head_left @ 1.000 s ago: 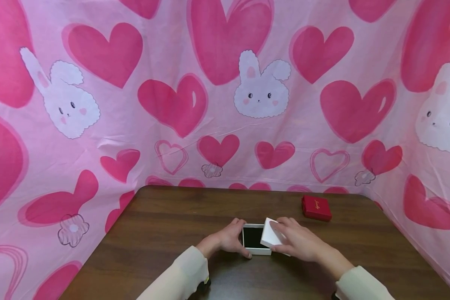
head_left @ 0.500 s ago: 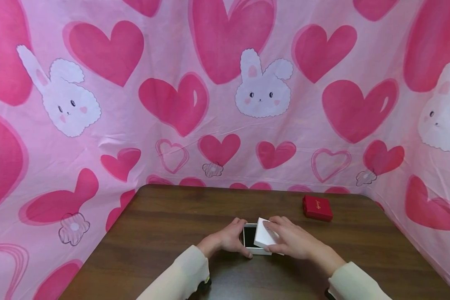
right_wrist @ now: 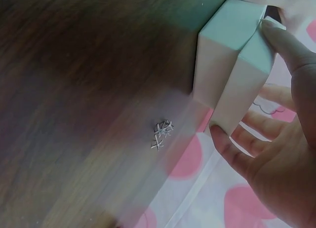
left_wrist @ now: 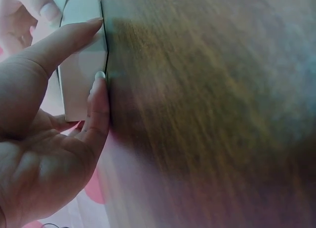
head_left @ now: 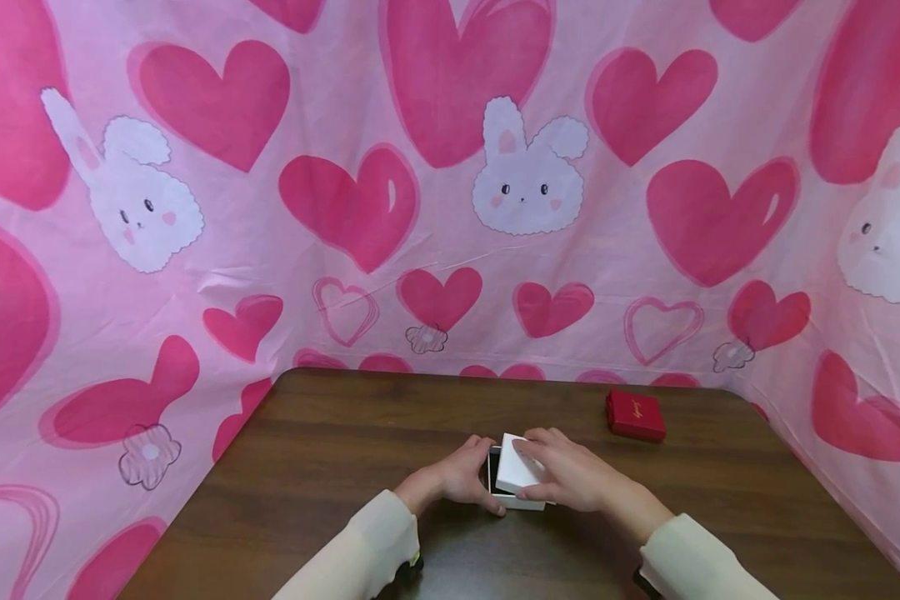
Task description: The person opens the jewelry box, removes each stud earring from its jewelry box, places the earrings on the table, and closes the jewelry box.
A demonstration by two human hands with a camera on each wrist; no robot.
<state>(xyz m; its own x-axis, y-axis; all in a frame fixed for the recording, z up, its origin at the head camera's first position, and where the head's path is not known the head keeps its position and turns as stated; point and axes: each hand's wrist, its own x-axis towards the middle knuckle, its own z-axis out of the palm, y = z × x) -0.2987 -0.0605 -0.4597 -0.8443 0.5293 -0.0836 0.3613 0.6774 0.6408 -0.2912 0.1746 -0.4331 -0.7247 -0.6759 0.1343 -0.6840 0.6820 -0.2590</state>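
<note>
A small white box [head_left: 521,503] with a dark interior stands on the wooden table. My left hand [head_left: 465,477] holds it at its left end, the thumb on the near side and the fingers curled around the far side. In my right hand [head_left: 581,475] is the white box lid [head_left: 517,464], pinched between thumb and fingers. The lid covers most of the box's opening, slightly tilted, and a dark strip shows at the left. In the right wrist view, the lid [right_wrist: 242,87] sits offset over the box wall [right_wrist: 217,65].
A red box [head_left: 636,415] with gold lettering sits at the back right of the brown wooden table [head_left: 390,408]. Small silvery star-shaped pieces [right_wrist: 162,132] show on the table in the right wrist view. Pink heart-and-rabbit fabric [head_left: 450,225] hangs behind and at both sides.
My right hand has moved left with the lid, which now covers more of the box's dark interior. The left hand has stayed in place on the box.
</note>
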